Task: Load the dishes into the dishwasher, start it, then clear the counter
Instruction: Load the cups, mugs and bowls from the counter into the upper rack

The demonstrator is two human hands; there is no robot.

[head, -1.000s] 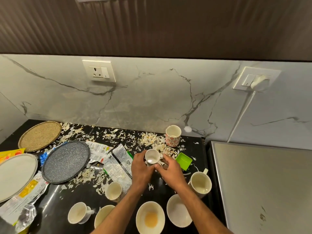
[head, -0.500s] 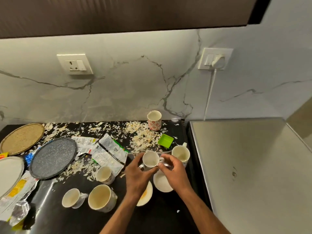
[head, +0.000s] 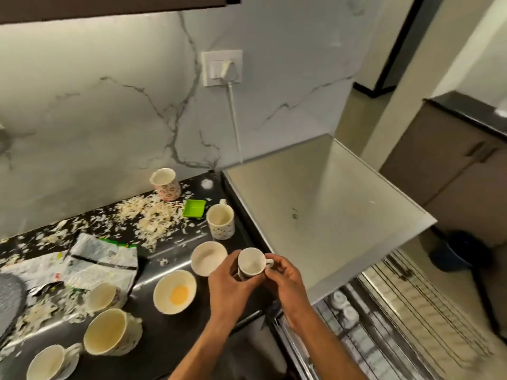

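While the open dishwasher rack [head: 384, 333] waited at lower right, we held a small cup [head: 251, 263] over the counter's [head: 170, 346] edge — left hand [head: 233, 283] and right hand [head: 285, 281] both gripping it; loading was underway — next, lower it between the tines.

Both forearms are bare to the frame's edge; left hand [head: 229, 283] and right hand [head: 288, 281] are ungloved, no sleeves showing.

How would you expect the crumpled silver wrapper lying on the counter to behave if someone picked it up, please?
The silver wrapper looks thin and creased, so it would probably flop and feel very light. It appears torn open, so scraps scattered around it might cling or spill. Its glossy foil may be slippery.
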